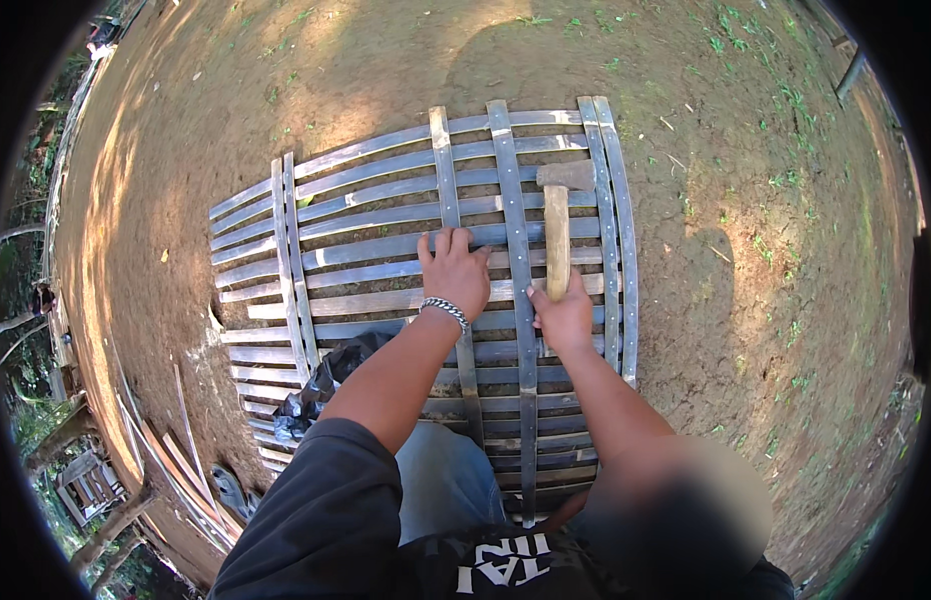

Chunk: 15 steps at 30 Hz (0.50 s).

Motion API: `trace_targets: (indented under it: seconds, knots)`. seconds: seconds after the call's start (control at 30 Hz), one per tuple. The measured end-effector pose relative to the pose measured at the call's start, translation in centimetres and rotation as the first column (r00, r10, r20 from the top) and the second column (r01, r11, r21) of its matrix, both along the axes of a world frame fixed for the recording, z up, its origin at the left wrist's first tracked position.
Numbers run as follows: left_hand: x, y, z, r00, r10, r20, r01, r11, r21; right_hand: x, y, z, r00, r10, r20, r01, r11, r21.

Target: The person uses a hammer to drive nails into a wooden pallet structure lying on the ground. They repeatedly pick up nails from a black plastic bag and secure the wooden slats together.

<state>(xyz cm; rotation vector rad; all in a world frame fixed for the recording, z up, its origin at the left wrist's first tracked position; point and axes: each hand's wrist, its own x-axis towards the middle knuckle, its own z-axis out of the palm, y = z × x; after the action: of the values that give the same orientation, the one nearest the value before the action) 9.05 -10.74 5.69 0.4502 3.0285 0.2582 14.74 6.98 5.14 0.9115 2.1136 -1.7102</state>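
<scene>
A large panel of bamboo slats (376, 302) lies on the ground before me, its long crosswise slats joined by upright strips. My left hand (456, 278), with a chain bracelet at the wrist, is on the panel just left of its middle. Its bent fingers grip a bamboo slat where an upright strip (445, 170) crosses; anything small under the fingertips is hidden. My right hand (565, 316) is wrapped round the lower end of a hatchet's wooden handle. The hatchet (558, 225) points away from me, its dull metal head over the panel's far right part.
A crumpled black plastic bag (331, 382) lies on the panel beside my left forearm. Sandals (231, 490) and long loose strips (191, 470) are on the ground at the lower left. A wooden structure (89, 487) stands farther left. Bare soil with grass tufts (766, 250) surrounds the panel.
</scene>
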Motion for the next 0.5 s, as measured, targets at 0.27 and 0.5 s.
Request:
trace_targets:
  seconds: [0.27,0.5]
  knots:
    - [0.1,-0.1,-0.3,0.998,0.052,-0.041,-0.048,0.993,0.108,0.0,0.2,-0.1,1.0,0.021,0.011,-0.021,1.0,0.02]
    - [0.5,0.0,-0.9,0.988,0.135,-0.076,-0.114,0.967,0.229,-0.1,0.2,0.6,0.999,0.045,0.024,-0.046,0.999,0.024]
